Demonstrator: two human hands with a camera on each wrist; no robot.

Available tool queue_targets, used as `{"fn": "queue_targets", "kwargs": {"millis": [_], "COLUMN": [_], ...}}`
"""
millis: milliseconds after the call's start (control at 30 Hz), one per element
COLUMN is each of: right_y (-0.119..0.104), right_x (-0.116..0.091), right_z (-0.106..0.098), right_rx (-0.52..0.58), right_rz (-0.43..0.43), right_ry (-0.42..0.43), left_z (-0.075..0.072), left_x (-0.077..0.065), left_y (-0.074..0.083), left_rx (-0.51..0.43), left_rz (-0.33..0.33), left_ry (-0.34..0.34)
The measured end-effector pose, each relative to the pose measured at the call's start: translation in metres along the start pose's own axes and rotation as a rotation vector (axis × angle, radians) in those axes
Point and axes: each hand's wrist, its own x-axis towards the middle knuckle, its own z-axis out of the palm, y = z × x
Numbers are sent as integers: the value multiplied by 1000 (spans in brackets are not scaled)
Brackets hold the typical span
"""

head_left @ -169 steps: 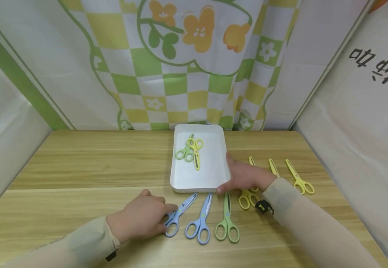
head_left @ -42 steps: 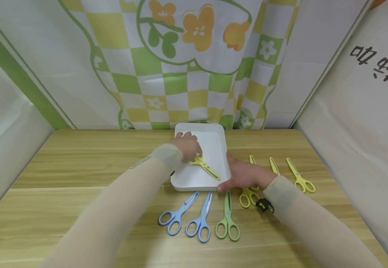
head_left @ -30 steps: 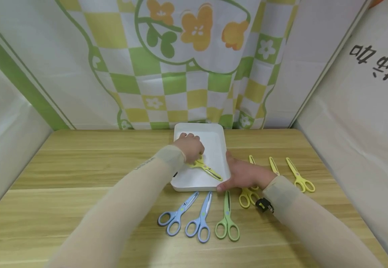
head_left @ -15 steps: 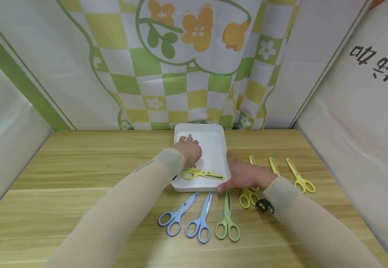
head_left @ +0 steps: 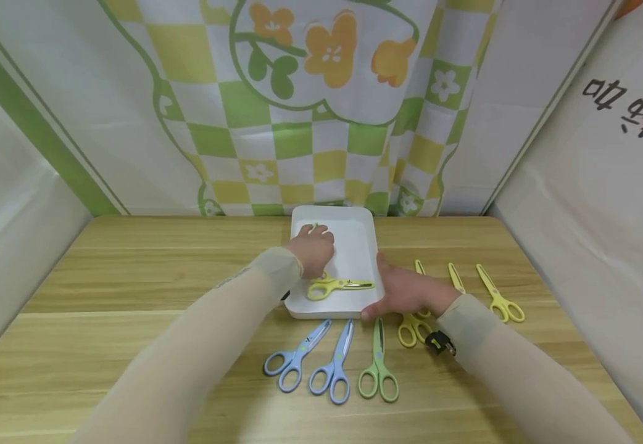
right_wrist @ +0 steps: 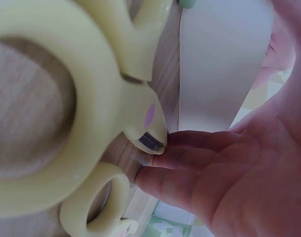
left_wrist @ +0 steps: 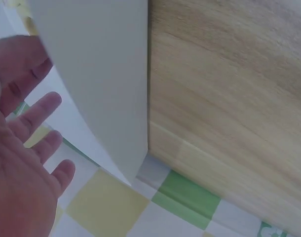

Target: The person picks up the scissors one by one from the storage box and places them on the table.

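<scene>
In the head view my left hand (head_left: pixel 313 251) reaches into the white tray (head_left: pixel 357 243), over the handles of yellow scissors (head_left: pixel 344 284) whose blades point right. It seems to pinch one handle loop; the fingertips are hidden under the hand. A bit of green scissors (head_left: pixel 314 226) shows beyond its fingers. In the left wrist view the index finger goes behind the tray wall (left_wrist: pixel 98 74), the other fingers loosely spread. My right hand (head_left: pixel 407 288) rests against the tray's right side, thumb at the near corner, its straight fingers (right_wrist: pixel 180 182) beside yellow scissors (right_wrist: pixel 135 106) on the table.
In front of the tray lie two blue scissors (head_left: pixel 295 357) (head_left: pixel 335 364) and green scissors (head_left: pixel 378 364). More yellow scissors (head_left: pixel 499 296) lie to the right, partly under the right arm. A checked curtain (head_left: pixel 290 139) hangs behind the wooden table (head_left: pixel 160 271).
My left hand has left the blue scissors and reached into the tray. The yellow scissors there have turned from pointing toward me to pointing right. The right hand stays at the tray.
</scene>
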Motion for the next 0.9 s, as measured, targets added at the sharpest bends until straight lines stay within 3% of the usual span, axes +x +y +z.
{"fn": "queue_targets", "kwargs": {"millis": [200, 633, 900], "right_y": [0, 1, 0], "right_x": [-2, -2, -1], "right_z": [1, 2, 1], "right_rx": [21, -14, -13], "right_rz": [4, 33, 53], "right_ry": [-3, -4, -2], "left_z": [1, 9, 5], "left_x": [-7, -15, -39], "left_y": [-6, -19, -5], "left_rx": [-33, -200, -429], "left_rz": [-44, -172, -294], "left_ry": [59, 161, 224]}}
